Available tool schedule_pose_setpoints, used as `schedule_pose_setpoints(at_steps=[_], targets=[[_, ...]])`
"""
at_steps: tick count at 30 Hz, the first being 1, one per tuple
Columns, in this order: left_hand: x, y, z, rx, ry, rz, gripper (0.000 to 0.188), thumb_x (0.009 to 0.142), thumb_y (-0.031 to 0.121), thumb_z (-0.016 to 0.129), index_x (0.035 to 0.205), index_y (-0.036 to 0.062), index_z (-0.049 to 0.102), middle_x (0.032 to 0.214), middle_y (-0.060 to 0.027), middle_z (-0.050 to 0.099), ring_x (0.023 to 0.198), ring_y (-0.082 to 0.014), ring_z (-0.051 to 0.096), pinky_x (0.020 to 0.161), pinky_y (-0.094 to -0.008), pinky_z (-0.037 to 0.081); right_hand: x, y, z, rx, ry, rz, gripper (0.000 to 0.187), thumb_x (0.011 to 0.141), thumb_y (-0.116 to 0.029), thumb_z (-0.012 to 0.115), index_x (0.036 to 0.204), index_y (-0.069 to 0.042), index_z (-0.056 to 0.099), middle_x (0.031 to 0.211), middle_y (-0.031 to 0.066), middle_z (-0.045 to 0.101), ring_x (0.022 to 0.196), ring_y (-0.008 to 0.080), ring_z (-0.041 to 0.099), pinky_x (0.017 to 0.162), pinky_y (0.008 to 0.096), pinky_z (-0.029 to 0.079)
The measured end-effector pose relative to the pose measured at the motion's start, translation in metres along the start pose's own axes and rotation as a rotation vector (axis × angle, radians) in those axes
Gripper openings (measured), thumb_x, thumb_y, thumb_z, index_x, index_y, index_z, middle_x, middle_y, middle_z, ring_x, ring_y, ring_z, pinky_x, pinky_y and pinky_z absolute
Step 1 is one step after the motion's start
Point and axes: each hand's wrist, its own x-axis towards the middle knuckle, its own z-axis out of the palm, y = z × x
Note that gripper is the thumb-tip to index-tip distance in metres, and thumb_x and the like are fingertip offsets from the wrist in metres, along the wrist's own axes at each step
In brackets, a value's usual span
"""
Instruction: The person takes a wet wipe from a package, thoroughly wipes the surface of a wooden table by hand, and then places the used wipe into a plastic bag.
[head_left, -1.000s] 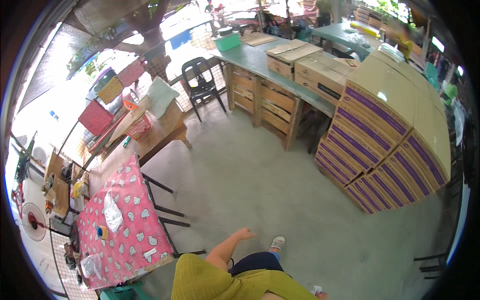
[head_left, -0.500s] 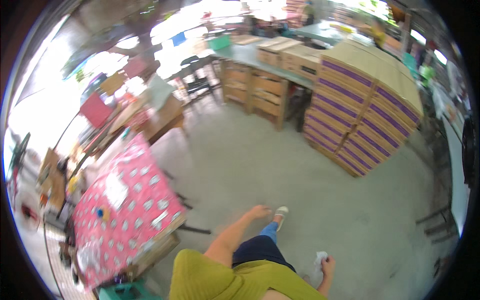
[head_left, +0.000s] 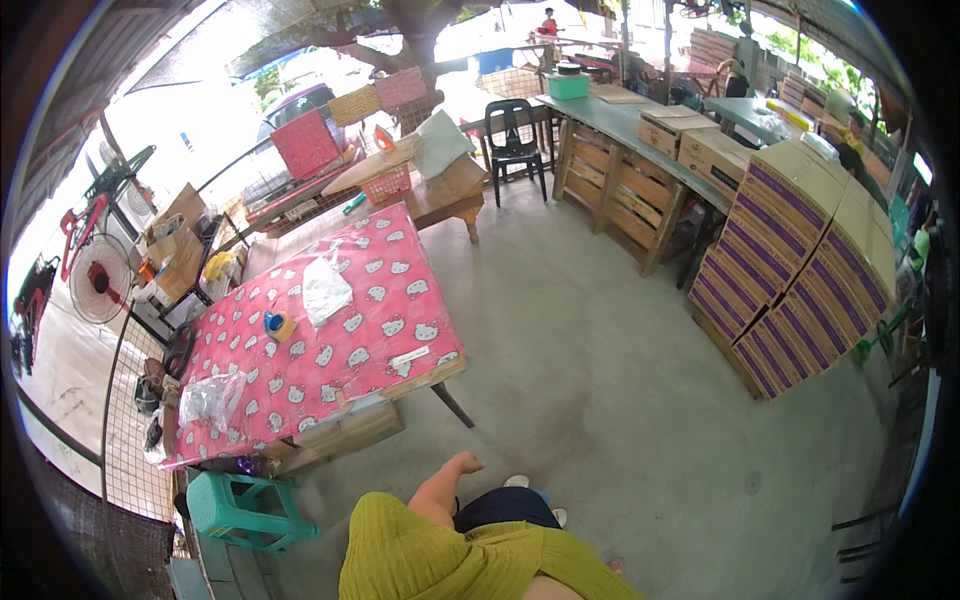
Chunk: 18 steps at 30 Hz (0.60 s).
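My left hand [head_left: 466,463] hangs over the concrete floor in front of my body, fingers loosely curled, with nothing visible in it. Only a sliver of my right hand [head_left: 617,566] shows past the hem of my yellow-green top, so its fingers and anything in them are hidden. Ahead and to the left stands a table with a pink cartoon-print cover [head_left: 330,385], apart from my left hand. On it lie a white plastic bag [head_left: 327,290], a blue and yellow roll of tape [head_left: 279,325], crumpled clear plastic [head_left: 212,400] and a small white strip [head_left: 410,356].
A green plastic stool [head_left: 240,508] stands by the table's near left corner. Purple-striped cartons [head_left: 790,270] are stacked at right. Farther back are a black chair [head_left: 515,140] and a long workbench [head_left: 640,135] bearing brown boxes. A fan [head_left: 98,278] stands at far left.
My view has turned left, bringing the pink table and stool nearer the middle. The right hand, seen earlier with a crumpled white piece, is now almost wholly hidden. My feet have shifted.
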Motion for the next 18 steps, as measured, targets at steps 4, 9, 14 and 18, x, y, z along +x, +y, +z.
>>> schedule_pose_setpoints(at_steps=[4, 9, 14, 18], targets=[[-0.031, -0.004, 0.008, -0.127, 0.054, 0.018, 0.058, 0.086, 0.051, 0.057, 0.121, 0.0051, 0.064, 0.124, -0.0170, 0.062, 0.115, -0.0367, 0.058, 0.099, -0.0439, 0.045, 0.003, -0.011, 0.000, 0.004, 0.035, -0.016, 0.025, 0.076, -0.013, 0.066, 0.093, 0.006, 0.067, 0.078, 0.0154, 0.066, 0.071, 0.0231, 0.063, 0.062, 0.0392, 0.050], [-0.056, -0.014, -0.003, -0.275, 0.131, 0.206, 0.060, 0.088, 0.050, 0.056, 0.129, 0.0069, 0.059, 0.125, -0.0174, 0.062, 0.116, -0.0364, 0.058, 0.100, -0.0434, 0.044, 0.023, -0.041, -0.018, 0.048, 0.169, -0.126, 0.024, 0.076, -0.012, 0.066, 0.091, 0.006, 0.067, 0.077, 0.0146, 0.066, 0.071, 0.0229, 0.063, 0.061, 0.0396, 0.050], [-0.084, -0.059, -0.008, -0.358, 0.253, 0.247, 0.057, 0.089, 0.049, 0.057, 0.132, 0.0117, 0.058, 0.124, -0.0181, 0.063, 0.114, -0.0353, 0.059, 0.099, -0.0431, 0.045, 0.029, -0.106, -0.017, 0.112, 0.270, -0.274, 0.022, 0.076, -0.010, 0.066, 0.090, 0.007, 0.068, 0.077, 0.0137, 0.066, 0.070, 0.0227, 0.062, 0.061, 0.0400, 0.049], [-0.113, -0.144, 0.009, -0.442, 0.295, 0.208, 0.058, 0.090, 0.049, 0.057, 0.133, 0.0108, 0.056, 0.125, -0.0182, 0.062, 0.116, -0.0341, 0.058, 0.099, -0.0434, 0.045, 0.004, -0.134, 0.019, 0.173, 0.291, -0.334, 0.021, 0.075, -0.009, 0.066, 0.089, 0.007, 0.068, 0.076, 0.0131, 0.066, 0.069, 0.0225, 0.062, 0.061, 0.0403, 0.049]])
